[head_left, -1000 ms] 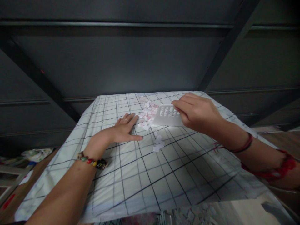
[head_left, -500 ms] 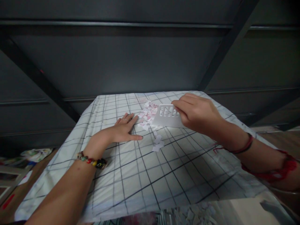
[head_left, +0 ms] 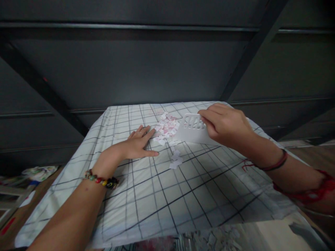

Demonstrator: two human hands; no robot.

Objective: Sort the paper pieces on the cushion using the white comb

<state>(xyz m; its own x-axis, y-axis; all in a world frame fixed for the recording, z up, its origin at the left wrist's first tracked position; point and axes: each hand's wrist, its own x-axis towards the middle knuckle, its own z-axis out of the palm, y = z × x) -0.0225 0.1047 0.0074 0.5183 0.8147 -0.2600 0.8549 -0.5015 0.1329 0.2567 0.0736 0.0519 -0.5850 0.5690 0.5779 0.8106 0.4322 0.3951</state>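
A pile of torn white and pinkish paper scraps [head_left: 166, 128] lies on the white checked cloth [head_left: 146, 195]. My left hand [head_left: 138, 143] rests flat on the cloth with its fingers spread, the fingertips close to the pile's left edge. In my right hand [head_left: 227, 125] is a white plastic scraper [head_left: 192, 130] with a row of slots along its top. The thumb and fingers pinch its upper right part, and its left end is at the pile's right side. A few loose scraps [head_left: 176, 161] sit nearer to me, apart from the pile.
Behind the table stands a dark grey panelled wall [head_left: 146, 69]. Below the cloth's front edge, more scraps [head_left: 217, 238] show blurred, with a beige surface [head_left: 274, 232] beside them. At the lower left is a pale frame [head_left: 13, 198] near some crumpled cloth [head_left: 39, 173].
My right hand has drawn the scraper a little to the right, uncovering more of the pile's right side. My left hand has hardly moved.
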